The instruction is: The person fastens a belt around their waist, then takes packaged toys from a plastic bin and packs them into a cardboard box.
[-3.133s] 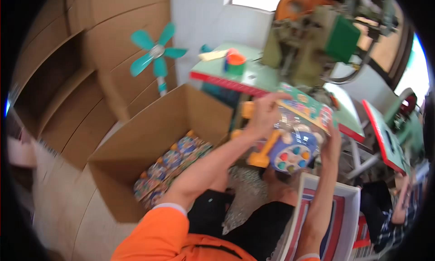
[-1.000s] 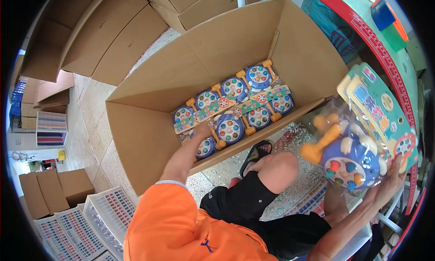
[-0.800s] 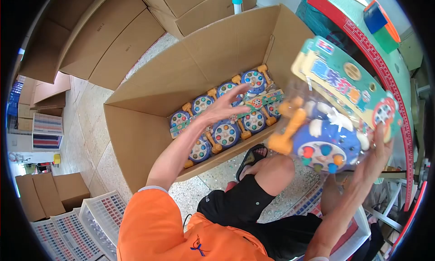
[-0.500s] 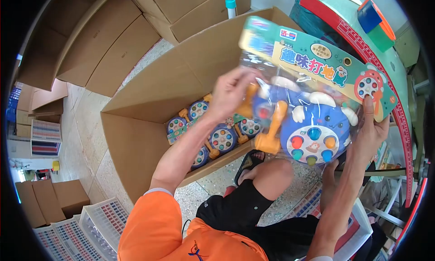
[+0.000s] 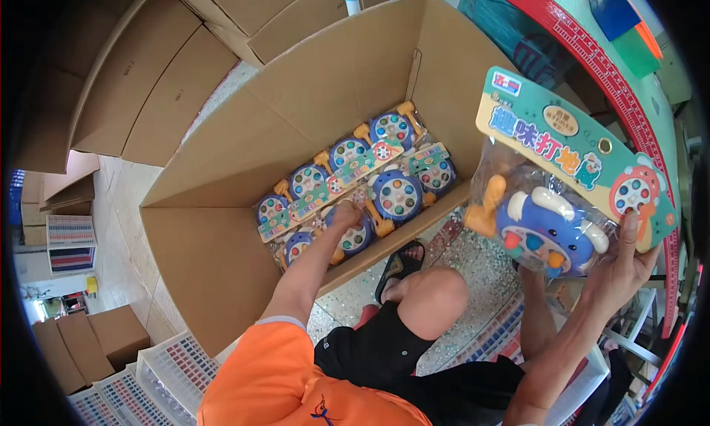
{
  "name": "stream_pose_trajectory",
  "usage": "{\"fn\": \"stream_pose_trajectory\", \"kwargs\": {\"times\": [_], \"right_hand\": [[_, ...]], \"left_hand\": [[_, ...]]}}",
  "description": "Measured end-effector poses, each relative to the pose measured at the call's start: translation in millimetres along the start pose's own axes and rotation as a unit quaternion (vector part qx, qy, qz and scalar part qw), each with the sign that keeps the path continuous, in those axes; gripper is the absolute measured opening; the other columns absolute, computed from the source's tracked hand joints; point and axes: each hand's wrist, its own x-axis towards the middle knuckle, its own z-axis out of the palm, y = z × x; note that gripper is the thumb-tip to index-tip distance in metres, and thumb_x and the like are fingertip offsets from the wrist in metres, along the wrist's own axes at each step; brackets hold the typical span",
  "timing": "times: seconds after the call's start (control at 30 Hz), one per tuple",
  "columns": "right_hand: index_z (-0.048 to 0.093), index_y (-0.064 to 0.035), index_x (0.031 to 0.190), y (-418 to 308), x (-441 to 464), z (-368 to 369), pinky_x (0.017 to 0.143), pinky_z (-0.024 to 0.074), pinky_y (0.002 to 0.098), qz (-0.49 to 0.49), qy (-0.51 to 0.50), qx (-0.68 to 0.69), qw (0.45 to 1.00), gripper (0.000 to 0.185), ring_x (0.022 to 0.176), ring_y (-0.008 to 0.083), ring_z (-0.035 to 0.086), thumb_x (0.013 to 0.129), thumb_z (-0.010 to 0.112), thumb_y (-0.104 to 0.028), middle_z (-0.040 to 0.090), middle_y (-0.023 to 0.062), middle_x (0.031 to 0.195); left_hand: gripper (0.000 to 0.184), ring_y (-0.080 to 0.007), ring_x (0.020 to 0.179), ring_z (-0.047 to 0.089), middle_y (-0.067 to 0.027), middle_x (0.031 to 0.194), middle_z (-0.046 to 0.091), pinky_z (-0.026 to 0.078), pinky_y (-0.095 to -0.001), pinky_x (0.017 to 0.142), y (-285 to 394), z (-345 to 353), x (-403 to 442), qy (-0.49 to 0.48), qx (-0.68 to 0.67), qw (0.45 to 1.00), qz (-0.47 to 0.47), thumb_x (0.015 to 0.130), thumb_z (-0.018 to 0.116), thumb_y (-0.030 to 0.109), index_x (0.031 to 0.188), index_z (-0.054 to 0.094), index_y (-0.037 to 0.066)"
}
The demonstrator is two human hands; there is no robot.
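Observation:
My right hand [image 5: 620,269] grips the lower right corner of a clear-bagged toy [image 5: 551,234], its thumb on the green and cream header card. The toy is a blue animal with coloured knobs and an orange hammer. Down inside a large cardboard box [image 5: 200,237], my left hand [image 5: 347,215] has its fingers closed at a packaged toy [image 5: 355,237] in the front row. Its fingertips are partly hidden. Several more such packages [image 5: 307,180] lie in rows on the box bottom, cards overlapping in the middle.
A green table with a red edge [image 5: 592,52] curves along the right, bearing blue, orange and green rings [image 5: 637,49]. Tall cartons [image 5: 159,93] stand behind the box. White plastic crates [image 5: 177,367] are at lower left, and another crate [image 5: 584,385] sits beside my leg.
My left hand has moved from the held package down into the box, where another packaged toy now shows at the front. My right hand and its package have shifted slightly right.

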Motion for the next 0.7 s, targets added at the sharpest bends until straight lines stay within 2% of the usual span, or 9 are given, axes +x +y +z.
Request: {"fn": "stream_pose_trajectory", "kwargs": {"times": [0.07, 0.1, 0.17, 0.2, 0.3, 0.33, 0.43, 0.6, 0.7], "right_hand": [[0.058, -0.0004, 0.127, 3.5, -3.3, -3.9, 0.085, 0.0575, 0.0298, 0.033, -0.017, -0.010, 0.999, 0.032, 0.100, 0.0160, 0.068, 0.097, 0.068, -0.006, 0.069, 0.0106, 0.116], [0.058, -0.0004, 0.127, 6.2, -5.2, -1.3, 0.085, 0.0575, 0.0298, 0.034, -0.020, -0.013, 0.999, 0.032, 0.100, 0.0160, 0.068, 0.097, 0.068, -0.006, 0.069, 0.0106, 0.116], [0.058, -0.0005, 0.128, 9.3, -7.0, 11.4, 0.084, 0.0577, 0.0296, 0.028, -0.015, 0.003, 0.999, 0.033, 0.101, 0.0162, 0.068, 0.097, 0.068, -0.007, 0.069, 0.0104, 0.116], [0.057, -0.0005, 0.128, 6.7, -10.5, 15.4, 0.084, 0.0578, 0.0295, 0.027, -0.013, 0.012, 0.999, 0.033, 0.101, 0.0162, 0.068, 0.097, 0.068, -0.007, 0.069, 0.0103, 0.117], [0.057, -0.0007, 0.128, 6.0, -13.1, 26.5, 0.085, 0.0577, 0.0297, 0.017, -0.022, 0.019, 0.999, 0.034, 0.101, 0.0165, 0.068, 0.097, 0.069, -0.008, 0.068, 0.0102, 0.117], [0.057, -0.0008, 0.129, 2.4, -12.8, 25.3, 0.085, 0.0577, 0.0298, 0.011, -0.023, 0.022, 0.999, 0.035, 0.101, 0.0166, 0.068, 0.097, 0.069, -0.008, 0.068, 0.0101, 0.117], [0.056, -0.0006, 0.130, -1.8, -13.0, 24.6, 0.087, 0.0570, 0.0304, 0.011, -0.028, 0.019, 0.999, 0.036, 0.102, 0.0163, 0.068, 0.097, 0.069, -0.008, 0.068, 0.0101, 0.118], [0.055, 0.0007, 0.131, 5.9, -18.1, 46.7, 0.091, 0.0553, 0.0318, 0.015, -0.044, 0.060, 0.997, 0.037, 0.104, 0.0162, 0.067, 0.098, 0.067, -0.007, 0.067, 0.0100, 0.120], [0.054, 0.0014, 0.133, 13.7, -20.4, 65.1, 0.092, 0.0537, 0.0307, 0.054, -0.101, 0.060, 0.992, 0.038, 0.104, 0.0156, 0.066, 0.098, 0.066, -0.006, 0.067, 0.0099, 0.121]], "left_hand": [[0.035, -0.0318, 0.099, 0.072, -0.0176, 0.109, 0.073, 0.058, -0.0450, 0.084, 13.4, 7.2, -15.9, 0.017, 0.162, 0.987, -0.017, 0.090, 0.067, 0.029, 0.114, 0.068, 0.003], [0.035, -0.0318, 0.099, 0.072, -0.0176, 0.109, 0.073, 0.058, -0.0450, 0.084, 26.7, 4.5, -30.7, 0.014, 0.160, 0.987, -0.019, 0.090, 0.067, 0.029, 0.114, 0.068, 0.003], [0.057, -0.0384, 0.121, 0.063, -0.0210, 0.143, 0.056, 0.051, -0.0486, 0.101, 67.6, -10.6, -50.7, 0.098, 0.185, 0.959, 0.190, 0.090, 0.067, 0.032, 0.140, 0.055, 0.008], [0.057, -0.0384, 0.121, 0.063, -0.0210, 0.143, 0.056, 0.051, -0.0486, 0.101, 73.2, -7.3, -49.3, 0.100, 0.184, 0.959, 0.191, 0.090, 0.067, 0.032, 0.140, 0.055, 0.008], [0.079, -0.0434, 0.132, 0.052, -0.0178, 0.162, 0.031, 0.043, -0.0531, 0.109, 87.6, 10.5, -19.2, 0.101, 0.338, 0.878, 0.324, 0.089, 0.068, 0.035, 0.156, 0.033, 0.012], [0.079, -0.0434, 0.132, 0.052, -0.0178, 0.162, 0.031, 0.043, -0.0531, 0.109, 86.8, 15.9, -15.8, 0.104, 0.337, 0.875, 0.330, 0.089, 0.068, 0.035, 0.156, 0.033, 0.012], [0.089, -0.0466, 0.139, 0.042, -0.0158, 0.166, 0.020, 0.035, -0.0572, 0.114, 60.5, 43.7, -19.7, 0.014, 0.469, 0.845, 0.257, 0.088, 0.070, 0.037, 0.159, 0.023, 0.012], [0.094, -0.0410, 0.142, 0.041, -0.0164, 0.166, 0.022, 0.034, -0.0531, 0.117, 75.4, 17.3, -53.9, -0.036, 0.462, 0.867, 0.186, 0.085, 0.075, 0.037, 0.160, 0.024, 0.012], [0.100, -0.0338, 0.145, 0.040, -0.0162, 0.167, 0.023, 0.029, -0.0469, 0.121, 91.3, -3.1, -41.4, -0.078, 0.260, 0.929, 0.252, 0.081, 0.079, 0.039, 0.160, 0.025, 0.011]]}}
